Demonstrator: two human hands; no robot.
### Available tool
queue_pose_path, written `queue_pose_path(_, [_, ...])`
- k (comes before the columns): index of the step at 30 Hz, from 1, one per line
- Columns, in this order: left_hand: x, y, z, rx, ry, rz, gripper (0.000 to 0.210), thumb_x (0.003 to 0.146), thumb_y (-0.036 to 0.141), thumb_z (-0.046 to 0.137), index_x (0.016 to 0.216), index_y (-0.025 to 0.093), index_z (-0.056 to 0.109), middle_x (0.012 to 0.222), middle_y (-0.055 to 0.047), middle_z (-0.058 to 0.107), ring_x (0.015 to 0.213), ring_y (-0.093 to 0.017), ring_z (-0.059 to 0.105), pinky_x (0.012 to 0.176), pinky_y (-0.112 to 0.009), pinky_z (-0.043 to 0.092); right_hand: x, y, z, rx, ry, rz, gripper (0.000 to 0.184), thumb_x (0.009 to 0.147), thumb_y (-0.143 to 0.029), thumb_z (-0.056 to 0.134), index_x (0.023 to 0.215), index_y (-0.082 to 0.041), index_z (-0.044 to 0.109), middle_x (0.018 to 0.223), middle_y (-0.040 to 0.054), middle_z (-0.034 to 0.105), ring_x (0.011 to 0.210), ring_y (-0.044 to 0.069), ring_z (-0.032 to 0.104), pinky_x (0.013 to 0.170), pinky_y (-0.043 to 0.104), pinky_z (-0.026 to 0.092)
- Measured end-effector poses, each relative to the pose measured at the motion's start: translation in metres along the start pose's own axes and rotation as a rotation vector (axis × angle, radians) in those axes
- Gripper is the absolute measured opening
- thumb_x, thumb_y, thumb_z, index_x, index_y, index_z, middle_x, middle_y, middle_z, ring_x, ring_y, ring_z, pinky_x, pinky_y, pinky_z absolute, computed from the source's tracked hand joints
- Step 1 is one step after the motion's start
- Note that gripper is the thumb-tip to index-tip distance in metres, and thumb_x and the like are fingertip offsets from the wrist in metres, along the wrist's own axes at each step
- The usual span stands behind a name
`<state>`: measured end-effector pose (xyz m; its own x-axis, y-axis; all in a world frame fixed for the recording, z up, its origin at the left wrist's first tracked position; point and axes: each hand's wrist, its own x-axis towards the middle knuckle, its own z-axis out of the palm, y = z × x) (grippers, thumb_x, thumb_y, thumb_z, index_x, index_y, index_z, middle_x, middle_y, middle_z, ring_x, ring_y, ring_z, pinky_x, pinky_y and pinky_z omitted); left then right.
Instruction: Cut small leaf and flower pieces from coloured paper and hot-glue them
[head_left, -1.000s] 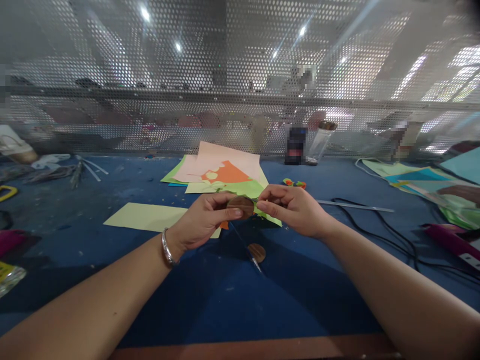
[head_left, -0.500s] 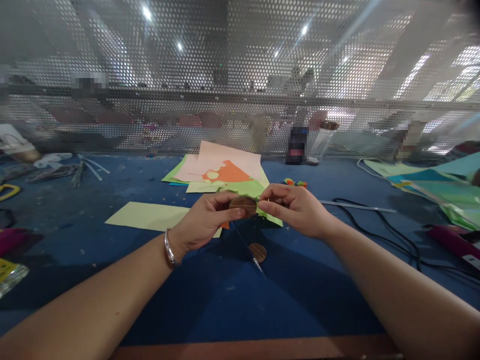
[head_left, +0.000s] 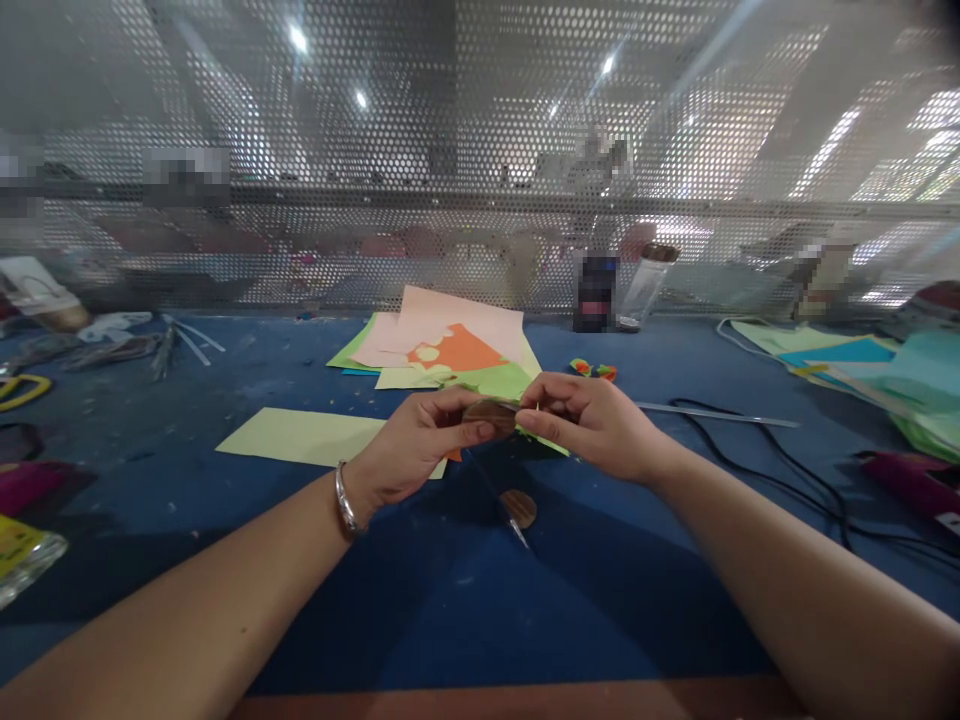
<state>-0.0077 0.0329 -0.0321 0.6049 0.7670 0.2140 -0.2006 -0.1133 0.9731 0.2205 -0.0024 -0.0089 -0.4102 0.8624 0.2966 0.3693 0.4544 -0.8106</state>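
A round brown wood-patterned disc point(head_left: 489, 416) is held up above the table, tilted nearly edge-on. My left hand point(head_left: 409, 440) grips it between thumb and fingers from the left. At the disc's right edge, my right hand point(head_left: 600, 425) closes thumb and forefinger in a pinch; anything thin between those fingertips is hidden. Below, a second brown disc point(head_left: 523, 508) lies flat on the blue table. Across its left side rests a thin pen-like tool point(head_left: 517, 532) with a pale tip. Pale green paper point(head_left: 300, 436) lies partly behind my left hand.
Stacked coloured paper point(head_left: 461, 310) with an orange cut piece lies behind my hands. Small orange-green pieces point(head_left: 592, 370), a clear bottle point(head_left: 649, 290) and a black cord point(head_left: 795, 465) are to the right. Yellow-handled scissors point(head_left: 26, 392) lie left. A perforated metal screen point(head_left: 450, 150) closes the back.
The held disc has tipped to show less of its face, and my right fingertips have drawn closer to its edge. The whole view has shifted slightly.
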Motion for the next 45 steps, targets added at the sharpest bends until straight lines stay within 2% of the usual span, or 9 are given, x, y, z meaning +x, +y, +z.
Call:
queue_pose_path(8, [0.0003, 0.001, 0.0, 0.001, 0.023, -0.034, 0.016, 0.081, 0.02, 0.08, 0.097, 0.019, 0.078, 0.097, -0.003, 0.075, 0.094, -0.016, 0.067, 0.09, -0.033, 0.048, 0.0013, 0.0051, 0.001, -0.036, 0.005, -0.021, 0.032, 0.097, -0.05, 0.059, 0.091, -0.018, 0.06, 0.065, -0.0049, 0.047, 0.058, 0.01, 0.038, 0.052, 0.026, 0.029])
queue_pose_path(16, [0.0002, 0.0004, -0.0011, -0.011, 0.005, -0.049, 0.017, 0.081, 0.021, 0.082, 0.097, 0.02, 0.078, 0.099, -0.003, 0.076, 0.096, -0.015, 0.068, 0.091, -0.029, 0.048, 0.001, 0.0054, 0.0013, -0.102, -0.006, -0.03, 0.031, 0.097, -0.048, 0.059, 0.089, -0.019, 0.058, 0.061, -0.0065, 0.043, 0.055, 0.01, 0.036, 0.051, 0.026, 0.027])
queue_pose_path(23, [-0.0009, 0.0025, -0.0041, 0.045, 0.001, -0.065, 0.018, 0.082, 0.024, 0.082, 0.099, 0.02, 0.078, 0.098, -0.005, 0.076, 0.091, -0.015, 0.068, 0.081, -0.028, 0.049, 0.0015, 0.0058, 0.0017, -0.11, -0.024, -0.015, 0.032, 0.097, -0.05, 0.058, 0.089, -0.019, 0.058, 0.061, -0.007, 0.043, 0.055, 0.01, 0.035, 0.051, 0.026, 0.026])
queue_pose_path(28, [-0.0016, 0.0026, -0.0055, 0.04, -0.024, -0.071, 0.019, 0.082, 0.024, 0.082, 0.101, 0.021, 0.079, 0.101, -0.005, 0.077, 0.095, -0.017, 0.069, 0.085, -0.03, 0.05, 0.0015, 0.005, 0.0014, -0.157, -0.032, -0.054, 0.031, 0.099, -0.048, 0.056, 0.089, -0.018, 0.057, 0.062, -0.0062, 0.044, 0.056, 0.01, 0.037, 0.052, 0.025, 0.027])
queue_pose_path(32, [-0.002, 0.0026, -0.0061, 0.065, -0.02, -0.103, 0.021, 0.082, 0.024, 0.082, 0.103, 0.021, 0.079, 0.104, -0.006, 0.077, 0.095, -0.017, 0.07, 0.078, -0.027, 0.049, 0.0007, 0.006, 0.0003, -0.174, -0.043, -0.056, 0.032, 0.1, -0.049, 0.054, 0.089, -0.018, 0.058, 0.062, -0.0059, 0.045, 0.056, 0.01, 0.037, 0.052, 0.025, 0.028])
queue_pose_path(37, [-0.0023, 0.0054, -0.006, 0.046, -0.039, -0.099, 0.02, 0.082, 0.023, 0.082, 0.102, 0.021, 0.079, 0.106, -0.006, 0.077, 0.099, -0.018, 0.07, 0.086, -0.029, 0.05, -0.0003, 0.0066, 0.0001, -0.18, -0.048, -0.052, 0.033, 0.1, -0.05, 0.055, 0.09, -0.019, 0.058, 0.064, -0.0055, 0.047, 0.057, 0.01, 0.038, 0.053, 0.025, 0.028])
queue_pose_path(42, [-0.0019, 0.0053, -0.0072, 0.077, -0.026, -0.094, 0.022, 0.082, 0.024, 0.081, 0.103, 0.02, 0.078, 0.1, -0.007, 0.076, 0.089, -0.016, 0.068, 0.07, -0.025, 0.047, 0.0002, 0.0037, 0.0014, -0.162, -0.049, -0.025, 0.035, 0.098, -0.053, 0.056, 0.09, -0.019, 0.057, 0.063, -0.0061, 0.046, 0.056, 0.01, 0.037, 0.053, 0.026, 0.028])
queue_pose_path(45, [-0.0018, 0.0044, -0.0076, 0.087, -0.017, -0.092, 0.021, 0.082, 0.025, 0.081, 0.102, 0.02, 0.079, 0.099, -0.006, 0.075, 0.09, -0.016, 0.067, 0.069, -0.024, 0.046, 0.0006, 0.0028, 0.0017, -0.18, -0.034, -0.021, 0.036, 0.098, -0.053, 0.056, 0.089, -0.019, 0.058, 0.062, -0.0062, 0.045, 0.056, 0.01, 0.037, 0.053, 0.026, 0.028])
